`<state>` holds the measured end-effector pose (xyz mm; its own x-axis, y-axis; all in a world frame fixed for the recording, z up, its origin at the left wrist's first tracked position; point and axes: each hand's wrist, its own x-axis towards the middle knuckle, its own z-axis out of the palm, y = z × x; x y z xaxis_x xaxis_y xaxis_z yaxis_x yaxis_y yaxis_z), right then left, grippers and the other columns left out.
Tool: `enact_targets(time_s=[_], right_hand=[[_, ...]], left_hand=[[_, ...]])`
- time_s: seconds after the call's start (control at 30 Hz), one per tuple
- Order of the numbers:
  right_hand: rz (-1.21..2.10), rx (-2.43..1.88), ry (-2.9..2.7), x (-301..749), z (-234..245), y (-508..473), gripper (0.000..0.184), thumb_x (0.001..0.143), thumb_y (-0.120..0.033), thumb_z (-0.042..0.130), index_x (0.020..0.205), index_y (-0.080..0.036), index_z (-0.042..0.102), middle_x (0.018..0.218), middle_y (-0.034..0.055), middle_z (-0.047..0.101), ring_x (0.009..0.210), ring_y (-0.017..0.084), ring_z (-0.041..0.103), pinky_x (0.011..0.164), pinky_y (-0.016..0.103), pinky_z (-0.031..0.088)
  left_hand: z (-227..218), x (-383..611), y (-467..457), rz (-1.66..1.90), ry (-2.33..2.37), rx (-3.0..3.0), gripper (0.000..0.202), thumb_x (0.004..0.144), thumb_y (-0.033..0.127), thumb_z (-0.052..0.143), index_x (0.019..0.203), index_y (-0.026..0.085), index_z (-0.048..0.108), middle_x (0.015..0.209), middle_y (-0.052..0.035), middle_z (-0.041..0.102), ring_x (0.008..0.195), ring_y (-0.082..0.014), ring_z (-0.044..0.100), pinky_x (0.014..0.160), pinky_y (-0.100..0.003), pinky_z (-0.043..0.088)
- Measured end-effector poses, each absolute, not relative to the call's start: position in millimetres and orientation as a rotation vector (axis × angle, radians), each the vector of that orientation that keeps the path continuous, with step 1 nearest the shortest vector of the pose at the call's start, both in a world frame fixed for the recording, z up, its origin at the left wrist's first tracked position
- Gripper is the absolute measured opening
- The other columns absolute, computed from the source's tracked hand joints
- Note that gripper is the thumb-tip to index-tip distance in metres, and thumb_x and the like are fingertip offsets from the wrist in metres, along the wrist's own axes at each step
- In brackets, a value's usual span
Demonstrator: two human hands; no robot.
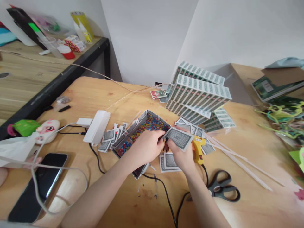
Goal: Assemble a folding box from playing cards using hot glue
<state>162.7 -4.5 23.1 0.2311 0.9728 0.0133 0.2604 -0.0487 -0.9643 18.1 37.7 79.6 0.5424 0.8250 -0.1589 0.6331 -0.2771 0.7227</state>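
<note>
A grey-backed playing card (pixel 179 138) is held slightly above the table, my right hand (pixel 182 156) closed on it from below. My left hand (pixel 149 145) is closed at the card's left edge, its fingertips pinched together there and partly hidden. Under my left forearm and hand stands an open box (pixel 129 130) with walls covered in grey playing cards. Many small red, blue and yellow pieces (pixel 152 123) lie inside it. Loose cards (pixel 169 161) lie beneath my right hand, with more cards (pixel 184 124) behind it. A yellow glue gun (pixel 198 149) lies just right of that hand.
Stacked card packs (pixel 199 91) rise at the back right. Black-handled scissors (pixel 223 186) and pale strips (pixel 242 164) lie at right. Leftward are a white box (pixel 97 127), more cards (pixel 109 135), a phone (pixel 38 186) and looping white cable. A black cord crosses the front.
</note>
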Motion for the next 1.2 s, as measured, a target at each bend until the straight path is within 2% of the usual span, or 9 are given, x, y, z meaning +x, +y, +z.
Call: enact_targets(time_s=[0.2,0.37,0.43,0.53,0.7,0.9,1.0,1.13,1.2], right_hand=[[0.671,-1.691,-1.117,148,21,-5,0.037,0.087,-0.029,0.044,0.123,-0.020,0.048,0.081,0.0062,0.065,0.078,0.023,0.065,0.069,0.036,0.051],[0.650,-1.761,-1.152,137,30,0,0.045,0.088,-0.025,0.037,0.131,-0.014,0.043,0.067,0.0052,0.062,0.082,0.027,0.065,0.078,0.040,0.049],[0.648,-1.803,-1.204,135,32,2,0.048,0.086,-0.024,0.037,0.132,-0.012,0.043,0.067,0.0070,0.062,0.083,0.029,0.065,0.080,0.042,0.048],[0.624,-1.875,-1.256,133,33,4,0.053,0.084,-0.023,0.037,0.135,-0.010,0.043,0.070,0.0098,0.063,0.078,0.030,0.064,0.077,0.044,0.049],[0.641,-1.961,-1.260,130,31,2,0.059,0.082,-0.023,0.037,0.140,-0.009,0.038,0.067,0.0093,0.063,0.065,0.028,0.061,0.068,0.042,0.049],[0.692,-1.925,-1.261,131,27,7,0.060,0.081,-0.021,0.036,0.139,-0.005,0.039,0.066,0.0091,0.065,0.067,0.026,0.063,0.069,0.038,0.050],[0.690,-1.947,-1.250,133,36,4,0.062,0.081,-0.023,0.039,0.140,-0.004,0.037,0.066,0.0075,0.065,0.064,0.024,0.063,0.063,0.034,0.049],[0.657,-1.917,-1.206,140,58,-3,0.077,0.077,-0.031,0.052,0.145,-0.008,0.026,0.053,-0.0045,0.057,0.047,0.017,0.054,0.049,0.027,0.042],[0.635,-1.889,-1.206,144,65,-4,0.073,0.077,-0.027,0.050,0.144,-0.009,0.027,0.049,-0.0074,0.052,0.045,0.016,0.051,0.049,0.026,0.041]], left_hand=[[74,19,38,0.314,1.129,1.977,0.030,0.082,0.014,0.044,0.097,0.018,0.070,0.084,-0.0067,0.074,0.067,-0.0179,0.064,0.061,-0.026,0.042],[73,20,40,0.302,1.082,1.932,0.027,0.080,0.014,0.048,0.094,0.017,0.071,0.087,-0.0080,0.074,0.073,-0.0201,0.066,0.064,-0.026,0.045],[73,19,41,0.314,1.062,1.911,0.025,0.079,0.014,0.049,0.092,0.017,0.071,0.089,-0.0084,0.075,0.077,-0.0208,0.067,0.067,-0.027,0.047],[74,17,42,0.305,1.044,1.886,0.025,0.080,0.015,0.050,0.092,0.018,0.071,0.089,-0.0083,0.075,0.078,-0.0212,0.068,0.069,-0.027,0.048],[74,14,42,0.229,1.029,1.943,0.028,0.078,0.011,0.049,0.094,0.018,0.070,0.092,-0.0096,0.075,0.081,-0.0231,0.069,0.069,-0.029,0.047],[66,16,41,0.150,1.032,1.994,0.033,0.077,0.008,0.046,0.101,0.016,0.068,0.098,-0.0140,0.074,0.088,-0.0255,0.069,0.069,-0.030,0.047],[63,16,42,0.182,1.021,2.004,0.033,0.077,0.008,0.046,0.101,0.017,0.067,0.100,-0.0126,0.074,0.090,-0.0246,0.069,0.071,-0.029,0.047],[64,15,42,0.189,0.996,1.997,0.031,0.078,0.009,0.046,0.099,0.017,0.068,0.095,-0.0100,0.074,0.087,-0.0236,0.068,0.070,-0.028,0.047],[65,15,42,0.190,0.997,1.995,0.031,0.077,0.008,0.046,0.098,0.017,0.068,0.095,-0.0094,0.074,0.088,-0.0232,0.068,0.071,-0.028,0.047]])
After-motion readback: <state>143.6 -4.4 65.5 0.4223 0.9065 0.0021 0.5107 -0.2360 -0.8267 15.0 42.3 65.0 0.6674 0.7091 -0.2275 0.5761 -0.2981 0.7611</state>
